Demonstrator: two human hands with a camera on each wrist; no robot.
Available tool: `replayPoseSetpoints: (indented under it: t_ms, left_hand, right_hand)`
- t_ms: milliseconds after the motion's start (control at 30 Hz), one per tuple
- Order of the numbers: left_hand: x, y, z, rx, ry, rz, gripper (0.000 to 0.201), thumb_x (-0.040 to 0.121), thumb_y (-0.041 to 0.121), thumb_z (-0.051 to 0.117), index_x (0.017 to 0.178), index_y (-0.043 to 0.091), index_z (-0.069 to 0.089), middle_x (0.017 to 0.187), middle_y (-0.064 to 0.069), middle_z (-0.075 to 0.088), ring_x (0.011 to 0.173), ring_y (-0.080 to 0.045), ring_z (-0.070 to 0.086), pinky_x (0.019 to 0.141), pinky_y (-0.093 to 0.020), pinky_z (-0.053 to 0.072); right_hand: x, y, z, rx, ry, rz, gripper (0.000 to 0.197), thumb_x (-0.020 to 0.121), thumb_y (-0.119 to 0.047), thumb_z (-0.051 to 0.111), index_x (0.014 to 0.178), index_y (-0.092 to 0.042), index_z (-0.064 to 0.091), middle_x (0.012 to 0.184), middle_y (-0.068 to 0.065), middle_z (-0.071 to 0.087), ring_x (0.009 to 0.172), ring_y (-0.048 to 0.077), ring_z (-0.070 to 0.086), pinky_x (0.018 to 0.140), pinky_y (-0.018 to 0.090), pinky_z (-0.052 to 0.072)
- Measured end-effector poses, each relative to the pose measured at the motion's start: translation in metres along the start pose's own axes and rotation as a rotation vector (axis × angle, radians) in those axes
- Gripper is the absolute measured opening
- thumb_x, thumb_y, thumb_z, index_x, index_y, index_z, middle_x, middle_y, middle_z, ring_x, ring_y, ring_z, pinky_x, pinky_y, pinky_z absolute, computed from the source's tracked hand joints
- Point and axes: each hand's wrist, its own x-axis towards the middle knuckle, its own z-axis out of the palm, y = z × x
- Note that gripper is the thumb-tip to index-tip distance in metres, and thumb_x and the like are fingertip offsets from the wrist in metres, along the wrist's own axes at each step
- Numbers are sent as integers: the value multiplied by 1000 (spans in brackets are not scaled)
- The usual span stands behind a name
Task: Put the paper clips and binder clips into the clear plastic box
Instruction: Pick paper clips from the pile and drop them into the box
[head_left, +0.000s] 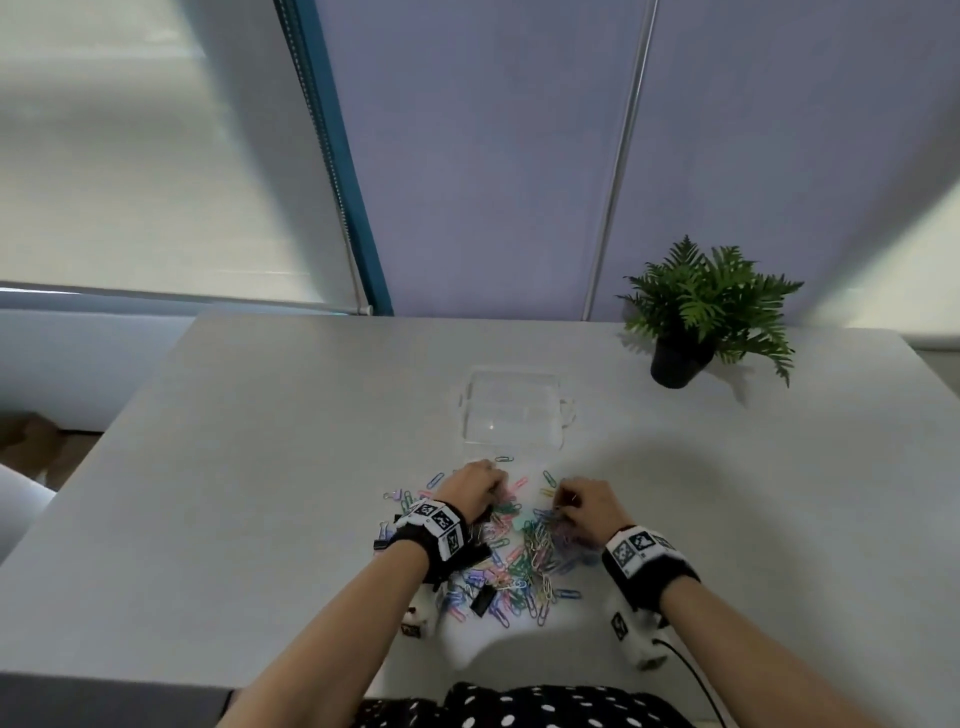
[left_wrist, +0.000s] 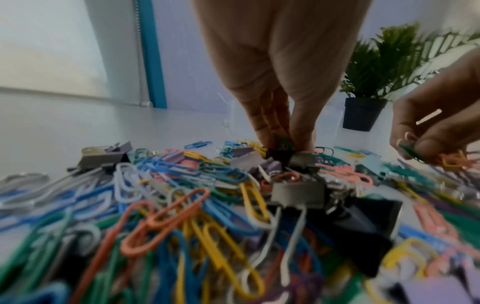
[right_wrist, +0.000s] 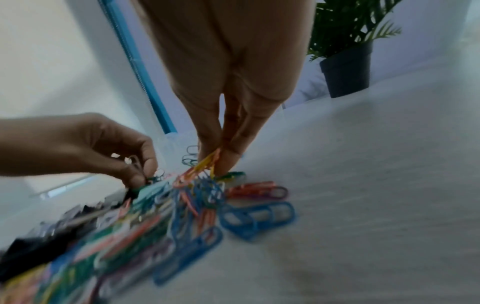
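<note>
Pale grey counter (head_left: 260, 467), matte. Clear plastic box (head_left: 514, 410) lies on it toward the far side, centre. Heap of coloured paper clips (head_left: 524, 566) spread on the near side of the box, with black and grey binder clips (left_wrist: 298, 195) mixed in. Potted fern (head_left: 701, 312) in a dark pot stands at the far right corner, well apart from the heap.

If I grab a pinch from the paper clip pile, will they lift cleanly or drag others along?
The paper clip pile looks interlocked, so neighbours probably trail up. The right hand already pinches several clips in one bunch. They look light and thin, so some likely slip free.
</note>
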Motion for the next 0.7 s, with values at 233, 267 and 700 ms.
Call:
replayPoseSetpoints:
  t_ms: [233,267,700]
  left_hand:
    - [-3,-8,-20,-505,140,-174,13,80,-3,62,80,8,69,77,4,68,64,3,62,69,-9,46]
    - [-3,-9,-22,-605,135,-200,15,79,-4,63,76,10,68,73,6,66,59,8,61,66,-9,47]
    - [54,-21,-77,-814,205,-248,26,81,-8,59,71,15,62,70,-4,61,50,-1,60,58,-10,54]
  right_hand:
    - [4,2,-15,370,59,119,31,67,4,72,56,-22,61,59,-1,63,59,17,60,67,34,54]
    - [4,0,-14,392,62,127,31,67,4,72,56,-22,61,58,-1,63,57,15,59,63,31,54]
    - [70,-48,-48,913,64,280,24,74,19,60,63,-2,53,53,8,58,39,11,56,44,21,52]
